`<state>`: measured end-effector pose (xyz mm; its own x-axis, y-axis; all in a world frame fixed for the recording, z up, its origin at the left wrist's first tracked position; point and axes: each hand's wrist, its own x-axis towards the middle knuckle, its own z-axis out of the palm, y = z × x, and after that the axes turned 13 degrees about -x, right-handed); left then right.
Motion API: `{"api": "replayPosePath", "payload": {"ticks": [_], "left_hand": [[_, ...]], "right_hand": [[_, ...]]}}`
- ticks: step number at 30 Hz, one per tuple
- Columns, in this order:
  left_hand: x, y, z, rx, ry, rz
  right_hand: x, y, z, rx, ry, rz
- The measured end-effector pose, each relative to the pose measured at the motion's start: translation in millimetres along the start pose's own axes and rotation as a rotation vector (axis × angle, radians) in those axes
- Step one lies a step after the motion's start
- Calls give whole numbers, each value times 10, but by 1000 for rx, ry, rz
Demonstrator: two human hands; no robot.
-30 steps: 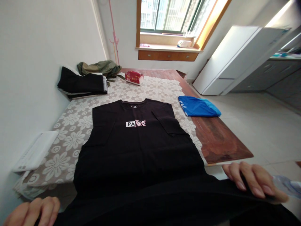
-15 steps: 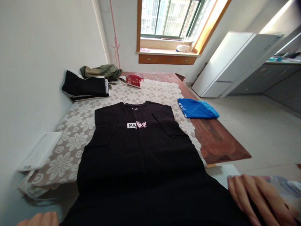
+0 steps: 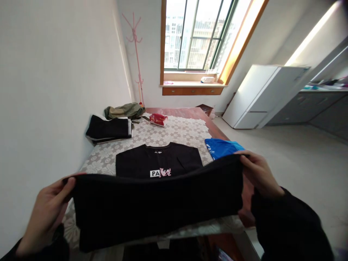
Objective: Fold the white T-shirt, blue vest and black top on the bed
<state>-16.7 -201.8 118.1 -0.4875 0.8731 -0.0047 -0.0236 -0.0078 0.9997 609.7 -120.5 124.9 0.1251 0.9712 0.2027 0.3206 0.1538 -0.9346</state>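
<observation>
A black T-shirt [image 3: 160, 206] with a "PA..S" print and pink figure on its chest lies on the table, collar toward the window. Its lower part is lifted and stretched between my hands, so the hem runs across just below the print. My left hand [image 3: 50, 203] pinches the hem's left corner between thumb and fingers. At the other corner, my right hand [image 3: 262, 174] grips the hem, near a folded blue garment [image 3: 221, 146] lying behind it. The raised cloth hides the shirt's middle.
A floral tablecloth [image 3: 182, 127] covers most of the wooden table. Folded black clothes [image 3: 108, 128], an olive cloth bag [image 3: 125, 110] and a red tissue pack [image 3: 158, 119] lie toward the far end. A pink coat stand [image 3: 138, 61] is by the wall; a white fridge [image 3: 251, 96] stands right.
Both hands have risen from the bottom edge of the view, bringing the shirt's hem up and forward toward the print. The view has tilted upward, showing more of the window.
</observation>
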Motion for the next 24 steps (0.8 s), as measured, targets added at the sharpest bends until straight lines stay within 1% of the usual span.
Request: {"api": "replayPosePath", "payload": {"ticks": [1,2,3,4,5,7,8,9,11,13,15,17,20,22,24], "left_hand": [[217,25,192,-14,-32,0],[462,24,382,20,-59,9],[719,-8,561,107,-97,14],[969,-69,718,243,-137,22],[1198,-156,848,411,-174,41],[1549,-373,1024,550,-185,72],[1664,-485,1071,603,-198,84],[1743,-586,1095,634,-212,93],[1821,-740,1092,702,-253,104],[1852,-822,1054,751,-283,110],[1883,-858,1018,781,-307,108],[1923,-875,1004,787,-332,101],[1959,-884,1024,749,-364,104],[1959,-855,1043,702,-380,132],[1968,-780,1059,649,-403,180]], "right_hand": [[291,30,138,-49,-25,-10],[573,99,282,-115,-57,-27],[833,199,432,-188,-56,-59],[1059,320,585,-297,-49,-75],[1247,453,737,-436,-52,-62],[1496,717,1008,-566,-93,-40],[1567,835,1114,-619,-114,-26],[1611,937,1195,-658,-133,-13],[1657,1090,1280,-741,-162,13],[1689,1183,1286,-808,-202,36],[1731,1227,1261,-853,-260,50],[1774,1230,1245,-877,-314,52],[1813,1163,1248,-877,-359,29],[1817,1077,1227,-853,-372,-11],[1821,973,1158,-808,-380,-70]]}}
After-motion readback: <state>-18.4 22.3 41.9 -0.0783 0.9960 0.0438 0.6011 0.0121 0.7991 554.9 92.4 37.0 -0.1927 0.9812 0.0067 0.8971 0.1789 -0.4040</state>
